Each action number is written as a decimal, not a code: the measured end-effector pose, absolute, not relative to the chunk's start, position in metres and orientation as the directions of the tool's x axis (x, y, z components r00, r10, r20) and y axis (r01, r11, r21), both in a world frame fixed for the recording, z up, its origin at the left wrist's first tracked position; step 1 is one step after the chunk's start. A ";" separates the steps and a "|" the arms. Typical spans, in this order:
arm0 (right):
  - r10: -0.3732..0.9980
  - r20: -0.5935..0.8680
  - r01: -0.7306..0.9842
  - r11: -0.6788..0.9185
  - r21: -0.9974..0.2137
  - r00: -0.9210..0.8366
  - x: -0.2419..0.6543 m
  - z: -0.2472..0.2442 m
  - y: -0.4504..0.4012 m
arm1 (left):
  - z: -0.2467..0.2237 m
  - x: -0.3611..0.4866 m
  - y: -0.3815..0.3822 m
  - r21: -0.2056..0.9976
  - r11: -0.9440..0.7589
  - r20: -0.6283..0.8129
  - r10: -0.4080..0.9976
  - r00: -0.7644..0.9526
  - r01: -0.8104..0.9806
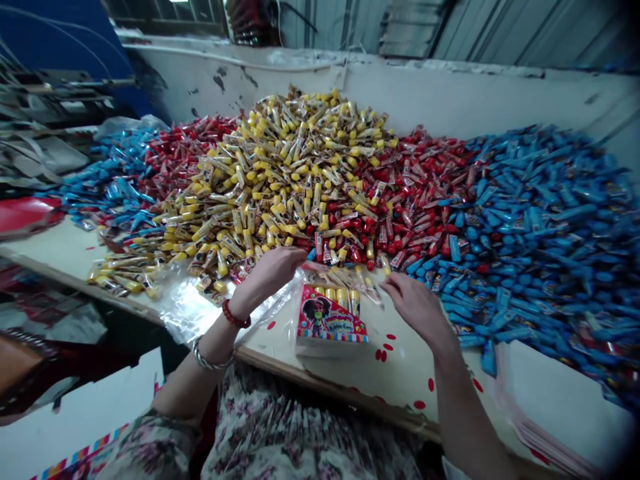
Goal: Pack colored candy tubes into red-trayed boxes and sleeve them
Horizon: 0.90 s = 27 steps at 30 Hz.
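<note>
A floral-patterned fabric blouse (260, 427) lies nearest the camera, and two bare forearms are extended from it over a cream worktop (400, 373) flecked with red dots. The left hand (267, 277), circled by a red beaded bracelet (233, 314) and a silver chain bangle (213, 355), is curled at the edge of a clear plastic film (200, 310); whether anything is gripped cannot be told. The right hand (415, 307) is held half-open, with nothing visibly gripped. Between the hands, a colourful printed cardboard box (330, 323) is set, with yellow-capped tubes (340, 298) standing along its top. Behind, a heap of yellow-and-gold wrapped tubes (295, 173) is flanked by red wrapped tubes (425, 193) and blue wrapped tubes (540, 227).
</note>
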State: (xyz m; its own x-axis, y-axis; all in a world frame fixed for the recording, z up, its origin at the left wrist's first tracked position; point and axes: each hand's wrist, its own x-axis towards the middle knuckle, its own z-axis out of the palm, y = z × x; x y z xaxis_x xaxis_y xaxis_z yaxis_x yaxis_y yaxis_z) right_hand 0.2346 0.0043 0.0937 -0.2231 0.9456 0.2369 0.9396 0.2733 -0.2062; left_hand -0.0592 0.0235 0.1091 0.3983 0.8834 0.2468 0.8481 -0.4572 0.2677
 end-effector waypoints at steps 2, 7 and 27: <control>0.890 0.331 0.922 0.368 -0.119 -0.312 0.221 0.100 0.008 | 0.109 -0.057 0.026 0.286 -0.472 0.250 0.877 0.410 0.834; 0.639 0.408 0.666 0.740 -0.095 -0.652 0.154 0.111 0.030 | 0.111 -0.057 0.016 0.389 -0.500 0.303 0.863 0.405 0.774; 0.417 0.536 0.503 0.864 0.017 -0.734 0.102 0.102 0.056 | 0.040 -0.055 -0.023 0.990 -0.137 0.124 0.945 -0.303 -0.021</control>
